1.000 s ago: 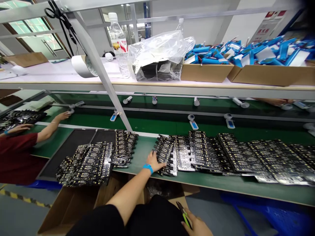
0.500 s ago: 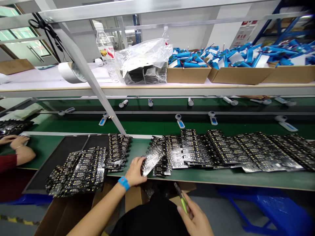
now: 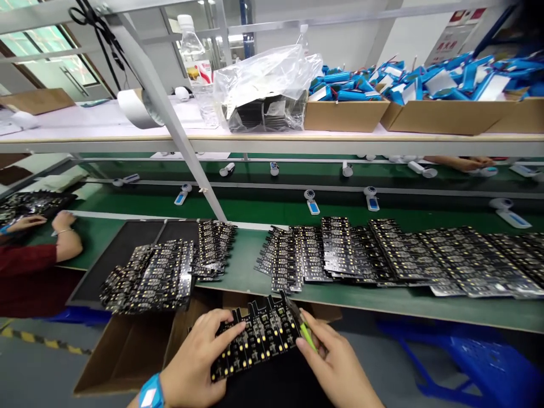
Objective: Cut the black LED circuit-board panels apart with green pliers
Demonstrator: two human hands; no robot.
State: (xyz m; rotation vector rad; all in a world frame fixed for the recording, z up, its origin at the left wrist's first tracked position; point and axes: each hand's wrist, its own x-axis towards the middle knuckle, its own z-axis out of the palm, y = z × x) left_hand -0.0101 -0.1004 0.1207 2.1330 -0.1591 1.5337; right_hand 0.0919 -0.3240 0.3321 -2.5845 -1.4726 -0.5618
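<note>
Held in front of my body, below the bench edge, is a black circuit board panel (image 3: 257, 334) with rows of yellowish pads and notched tabs along its upper side. My left hand (image 3: 202, 357) grips its left end, thumb and fingers around it. In my right hand (image 3: 329, 354) are green-handled pliers (image 3: 306, 333). Their dark jaws meet the panel's upper right corner; whether they are closed on it I cannot tell. Behind, on the bench, a long row of overlapping circuit board panels (image 3: 338, 249) leans to the right, and another pile (image 3: 155, 275) lies left on a black tray (image 3: 102, 266).
A green conveyor (image 3: 259, 205) carries white handheld devices (image 3: 311, 201). Above, a shelf holds boxes of blue battery packs (image 3: 346, 113) and a plastic bag (image 3: 266, 85). A co-worker's arm (image 3: 68, 241) is at left. Blue stool (image 3: 471, 357) right; open carton (image 3: 127, 357) below.
My left hand has brought a panel from the row down in front of me. The pliers in my right hand have come up to its corner. The view has shifted slightly.
</note>
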